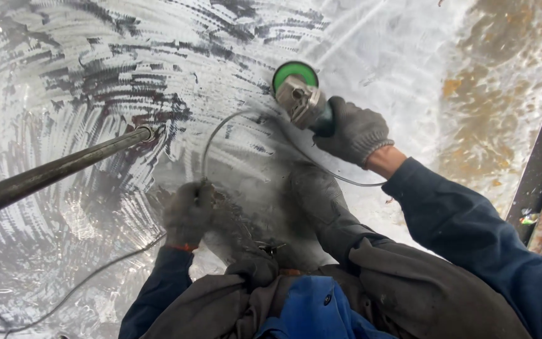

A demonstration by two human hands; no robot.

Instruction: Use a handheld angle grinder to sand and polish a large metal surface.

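Right of centre, the gloved right hand [354, 130] is wrapped tight around an angle grinder [301, 95], its green disc on the scuffed metal sheet [83, 69]. Lower centre, the left hand [187, 212] pinches the power cord [211, 141]. A dark pipe [58, 169] slants in from the left.

The dark pipe [58, 169] runs off the left edge — the grinder's disc [294, 73] mostly hidden behind its head.

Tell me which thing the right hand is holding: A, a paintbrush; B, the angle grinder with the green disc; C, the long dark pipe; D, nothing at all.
B: the gloved right hand grips the angle grinder against the scuffed metal surface, while the pipe lies apart on the left.
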